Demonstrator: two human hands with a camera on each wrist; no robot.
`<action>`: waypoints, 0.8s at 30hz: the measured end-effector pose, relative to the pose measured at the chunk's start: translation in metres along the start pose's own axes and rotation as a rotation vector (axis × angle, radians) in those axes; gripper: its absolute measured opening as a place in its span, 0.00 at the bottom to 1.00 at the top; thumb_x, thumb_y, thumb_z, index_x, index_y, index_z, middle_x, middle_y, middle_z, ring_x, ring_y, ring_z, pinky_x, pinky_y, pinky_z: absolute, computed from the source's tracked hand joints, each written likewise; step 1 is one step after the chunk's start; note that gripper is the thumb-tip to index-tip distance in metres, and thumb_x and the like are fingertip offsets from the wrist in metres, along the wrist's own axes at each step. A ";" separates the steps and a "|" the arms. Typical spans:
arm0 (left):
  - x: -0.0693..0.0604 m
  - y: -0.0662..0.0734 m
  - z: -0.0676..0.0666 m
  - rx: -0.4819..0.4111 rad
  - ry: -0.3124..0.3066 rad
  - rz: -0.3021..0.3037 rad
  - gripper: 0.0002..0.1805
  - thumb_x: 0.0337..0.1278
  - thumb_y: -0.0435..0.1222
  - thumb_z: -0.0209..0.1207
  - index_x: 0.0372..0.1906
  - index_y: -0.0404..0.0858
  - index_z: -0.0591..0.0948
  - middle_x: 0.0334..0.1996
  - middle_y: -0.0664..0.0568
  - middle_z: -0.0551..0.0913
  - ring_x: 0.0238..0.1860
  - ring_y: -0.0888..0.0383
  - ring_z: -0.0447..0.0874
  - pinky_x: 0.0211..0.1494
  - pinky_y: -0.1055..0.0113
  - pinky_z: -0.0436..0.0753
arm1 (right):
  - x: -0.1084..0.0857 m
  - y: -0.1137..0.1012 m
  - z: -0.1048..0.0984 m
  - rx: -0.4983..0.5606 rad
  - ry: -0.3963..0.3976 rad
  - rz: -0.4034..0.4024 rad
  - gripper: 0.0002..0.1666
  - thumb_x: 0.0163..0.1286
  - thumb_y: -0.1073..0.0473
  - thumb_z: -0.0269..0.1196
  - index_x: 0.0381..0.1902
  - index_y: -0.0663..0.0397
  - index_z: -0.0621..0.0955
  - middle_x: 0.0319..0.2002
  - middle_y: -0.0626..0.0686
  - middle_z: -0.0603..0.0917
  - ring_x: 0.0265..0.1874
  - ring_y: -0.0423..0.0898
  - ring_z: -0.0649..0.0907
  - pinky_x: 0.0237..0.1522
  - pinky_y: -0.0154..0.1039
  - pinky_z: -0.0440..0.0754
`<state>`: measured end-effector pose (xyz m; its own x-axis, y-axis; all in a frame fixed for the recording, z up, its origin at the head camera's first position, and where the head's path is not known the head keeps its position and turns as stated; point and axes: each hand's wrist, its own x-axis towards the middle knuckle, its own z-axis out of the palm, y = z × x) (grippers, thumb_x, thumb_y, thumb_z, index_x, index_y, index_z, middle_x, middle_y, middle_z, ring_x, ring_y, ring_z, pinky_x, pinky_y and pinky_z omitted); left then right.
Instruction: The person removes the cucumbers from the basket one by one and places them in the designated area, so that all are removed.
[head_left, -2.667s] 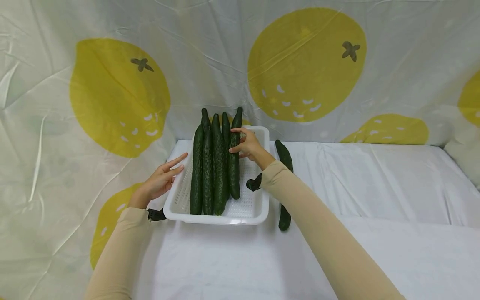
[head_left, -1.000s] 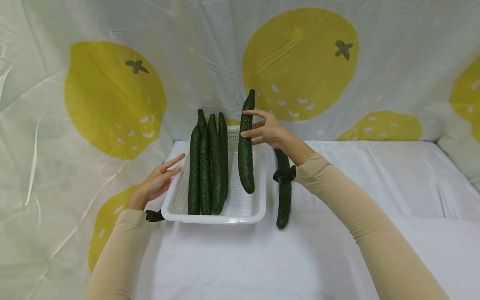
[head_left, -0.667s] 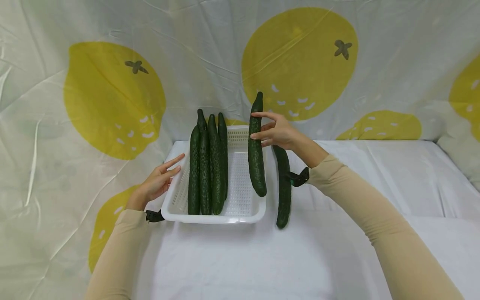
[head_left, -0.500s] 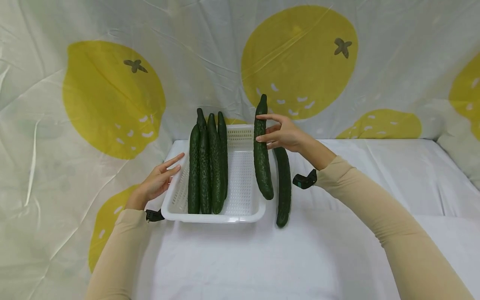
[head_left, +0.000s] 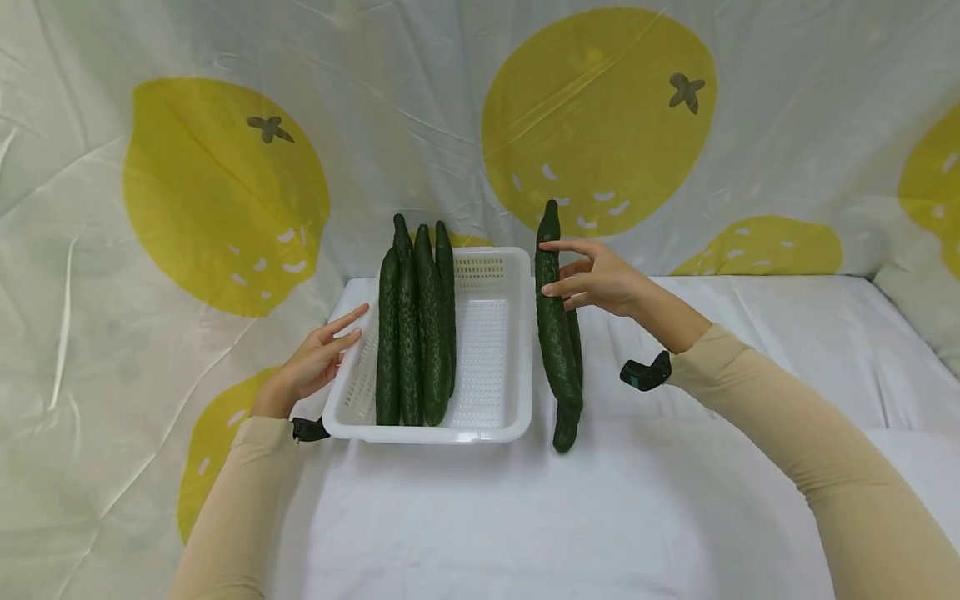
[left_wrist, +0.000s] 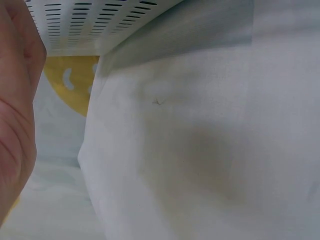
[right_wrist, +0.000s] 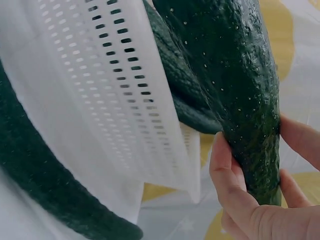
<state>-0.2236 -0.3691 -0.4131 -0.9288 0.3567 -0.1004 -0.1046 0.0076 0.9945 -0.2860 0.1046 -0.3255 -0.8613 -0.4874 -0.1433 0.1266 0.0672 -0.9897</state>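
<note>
The right hand (head_left: 603, 279) pinches a cucumber (head_left: 555, 333) near its upper end, right of the white basket (head_left: 517, 350). In the head view this cucumber partly covers another cucumber (head_left: 566, 429) on the cloth; the right wrist view shows the held cucumber (right_wrist: 235, 90) apart from the lying one (right_wrist: 50, 180). Several cucumbers (head_left: 433, 350) stand side by side in the left part of the basket, upper ends above its back rim. With fingers extended, the left hand (head_left: 311, 367) touches the basket's left side. In the left wrist view the hand (left_wrist: 17, 110) is beside the basket wall (left_wrist: 90, 25).
White cloth (head_left: 465, 517) covers the table. A hanging cloth (head_left: 405, 100) with yellow fruit prints stands behind the basket and along the left side. Table surface extends to the right of the right hand.
The right hand has lifted a cucumber from the basket and carried it right, past the right rim, to over the cucumber on the cloth. The left hand has stayed at the basket's side.
</note>
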 end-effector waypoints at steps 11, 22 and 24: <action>0.001 0.001 0.001 -0.032 -0.005 -0.013 0.29 0.80 0.32 0.44 0.79 0.50 0.58 0.29 0.56 0.79 0.21 0.65 0.79 0.26 0.75 0.80 | -0.020 0.024 -0.021 -0.027 -0.012 0.050 0.45 0.66 0.71 0.67 0.77 0.49 0.63 0.60 0.65 0.64 0.46 0.50 0.78 0.47 0.48 0.83; -0.001 0.000 0.001 0.016 0.036 -0.011 0.29 0.79 0.34 0.47 0.79 0.50 0.59 0.18 0.59 0.73 0.13 0.67 0.69 0.16 0.78 0.68 | -0.031 0.052 -0.041 -0.076 0.008 0.077 0.47 0.65 0.71 0.68 0.77 0.53 0.62 0.56 0.66 0.64 0.37 0.47 0.80 0.44 0.46 0.85; -0.001 0.000 0.001 0.026 0.045 -0.011 0.29 0.79 0.34 0.47 0.79 0.51 0.59 0.17 0.59 0.72 0.12 0.67 0.67 0.15 0.78 0.67 | -0.032 0.057 -0.044 -0.080 0.017 0.086 0.46 0.64 0.72 0.68 0.77 0.53 0.62 0.56 0.66 0.64 0.37 0.47 0.80 0.44 0.46 0.85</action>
<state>-0.2226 -0.3688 -0.4130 -0.9428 0.3140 -0.1117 -0.1060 0.0353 0.9937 -0.2726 0.1623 -0.3779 -0.8573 -0.4622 -0.2267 0.1611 0.1774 -0.9709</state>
